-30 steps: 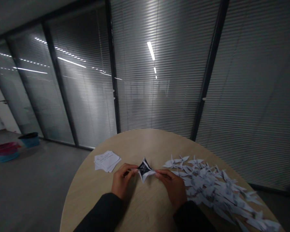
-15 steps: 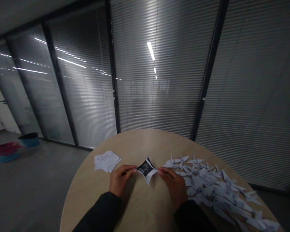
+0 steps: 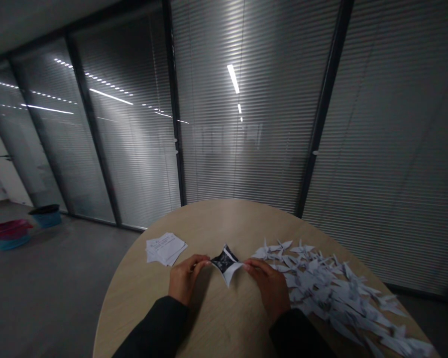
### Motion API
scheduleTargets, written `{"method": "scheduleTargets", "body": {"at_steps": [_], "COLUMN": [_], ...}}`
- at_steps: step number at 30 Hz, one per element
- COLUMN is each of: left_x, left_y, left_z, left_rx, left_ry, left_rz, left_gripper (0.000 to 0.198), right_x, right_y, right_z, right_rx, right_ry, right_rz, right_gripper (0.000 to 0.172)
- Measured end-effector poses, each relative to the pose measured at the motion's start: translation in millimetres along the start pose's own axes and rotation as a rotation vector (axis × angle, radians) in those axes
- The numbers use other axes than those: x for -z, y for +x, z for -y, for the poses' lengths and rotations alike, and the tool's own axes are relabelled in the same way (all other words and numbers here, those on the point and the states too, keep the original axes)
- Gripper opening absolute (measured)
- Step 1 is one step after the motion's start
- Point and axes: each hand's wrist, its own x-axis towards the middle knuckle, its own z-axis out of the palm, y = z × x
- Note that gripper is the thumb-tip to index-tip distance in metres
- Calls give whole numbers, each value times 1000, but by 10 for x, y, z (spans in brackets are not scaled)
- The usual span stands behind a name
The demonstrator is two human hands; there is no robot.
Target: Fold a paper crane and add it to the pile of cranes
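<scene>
Left hand (image 3: pixel 185 281) and right hand (image 3: pixel 270 290): folded paper (image 3: pixel 227 263) is pinched between both, creases unclear; paper cranes (image 3: pixel 323 288) are heaped alongside on the desk (image 3: pixel 224 219).

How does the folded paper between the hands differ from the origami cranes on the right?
The folded paper is one four-pointed piece with a dark printed centre; the cranes are many, pale and winged. The paper is pinched between the left hand and right hand, while the cranes lie heaped on the table. Both are folded paper.
</scene>
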Motion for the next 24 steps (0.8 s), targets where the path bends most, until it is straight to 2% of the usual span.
{"method": "scheduleTargets", "body": {"at_steps": [6, 13, 20, 24], "left_x": [-53, -175, -178, -157], "left_y": [-24, 13, -1, -21], "left_z": [1, 36, 9, -32], "left_rx": [-61, 76, 106, 131], "left_ry": [-5, -412, -450, -451], "left_rz": [55, 82, 40, 20], "left_gripper": [35, 29, 32, 39], "right_x": [-49, -155, -200, -180], "right_y": [-17, -38, -78, -80], "right_z": [20, -50, -8, 39], "right_rx": [-37, -33, -84, -105], "right_ry": [-32, 65, 106, 18], "right_rz": [51, 101, 265, 267], "right_gripper": [42, 41, 42, 39]}}
